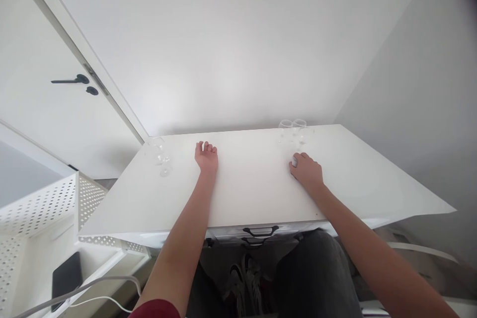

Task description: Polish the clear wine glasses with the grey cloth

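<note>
My left hand (pixel 207 158) rests palm up on the white tabletop (pixel 253 179), fingers loosely curled and slightly apart, with nothing in them. On the right side of the top, my right hand (pixel 307 171) is closed around a small pale grey object (pixel 294 161); most of it is hidden by the fingers, so its kind is unclear. Just beyond that hand, clear stemmed glasses stand together, among them one glass (pixel 285 123) and another glass (pixel 299 123) with their rims up. Left of my left hand is more clear stemmed glassware (pixel 164 171), its outlines faint against the white.
Drawers with a black handle (pixel 261 231) are under the front edge, close to my knees. A white perforated shelf unit (pixel 40 203) holding a dark flat device (pixel 67 278) stands at left, with cables in front. A door (pixel 40 44) and walls border the table.
</note>
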`<state>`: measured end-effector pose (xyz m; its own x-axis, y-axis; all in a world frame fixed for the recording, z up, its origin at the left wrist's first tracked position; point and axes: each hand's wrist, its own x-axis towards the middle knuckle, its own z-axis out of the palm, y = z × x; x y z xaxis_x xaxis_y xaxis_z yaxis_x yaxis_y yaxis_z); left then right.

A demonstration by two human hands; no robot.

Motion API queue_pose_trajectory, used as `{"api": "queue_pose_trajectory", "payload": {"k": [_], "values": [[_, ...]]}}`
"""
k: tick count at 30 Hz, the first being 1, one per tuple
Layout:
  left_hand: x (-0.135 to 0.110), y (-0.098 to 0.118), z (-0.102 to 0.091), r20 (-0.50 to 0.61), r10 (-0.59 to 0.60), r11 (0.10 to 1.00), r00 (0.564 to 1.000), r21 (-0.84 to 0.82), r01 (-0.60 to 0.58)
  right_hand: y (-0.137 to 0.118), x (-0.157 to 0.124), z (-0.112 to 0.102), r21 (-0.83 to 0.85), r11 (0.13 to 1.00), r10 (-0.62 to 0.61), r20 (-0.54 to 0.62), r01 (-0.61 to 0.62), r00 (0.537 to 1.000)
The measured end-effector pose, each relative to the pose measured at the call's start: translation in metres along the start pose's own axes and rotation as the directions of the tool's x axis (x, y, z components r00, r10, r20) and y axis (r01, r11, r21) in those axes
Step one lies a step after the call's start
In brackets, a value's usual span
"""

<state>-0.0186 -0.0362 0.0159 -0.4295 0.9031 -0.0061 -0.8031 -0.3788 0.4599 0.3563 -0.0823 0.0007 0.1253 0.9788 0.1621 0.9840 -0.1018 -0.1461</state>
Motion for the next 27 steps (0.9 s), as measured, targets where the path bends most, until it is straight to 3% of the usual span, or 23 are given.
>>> {"api": "queue_pose_trajectory", "payload": {"k": [4, 8, 13, 16, 22, 27], "values": [[0.0, 0.022, -0.01, -0.092, 0.046, 0.982, 0.995, -0.177, -0.062, 0.001, 0.001, 0.001, 0.02, 1.0, 0.007, 0.0, -0.007, 1.0], [0.004, 0.043, -0.02, -0.212, 0.145, 0.943, 0.966, -0.264, -0.2, 0.002, 0.002, 0.002, 0.034, 0.999, 0.011, -0.002, -0.011, 1.0], [0.014, 0.062, -0.034, -0.122, 0.32, 0.888, 0.939, -0.307, -0.343, 0.002, 0.002, 0.001, 0.031, 0.999, 0.025, 0.011, -0.025, 1.0], [0.018, 0.074, -0.04, -0.184, 0.302, 0.835, 0.935, -0.422, -0.353, 0.001, 0.002, 0.0, 0.029, 0.999, 0.025, 0.012, -0.025, 1.0], [0.017, 0.098, -0.043, -0.318, 0.184, 0.582, 0.93, -0.727, -0.364, 0.0, 0.001, -0.003, 0.036, 0.999, 0.017, 0.011, -0.017, 1.0], [0.023, 0.098, -0.046, -0.322, 0.207, 0.585, 0.924, -0.716, -0.381, -0.002, 0.001, -0.006, 0.032, 0.999, 0.033, 0.02, -0.033, 0.999]]}}
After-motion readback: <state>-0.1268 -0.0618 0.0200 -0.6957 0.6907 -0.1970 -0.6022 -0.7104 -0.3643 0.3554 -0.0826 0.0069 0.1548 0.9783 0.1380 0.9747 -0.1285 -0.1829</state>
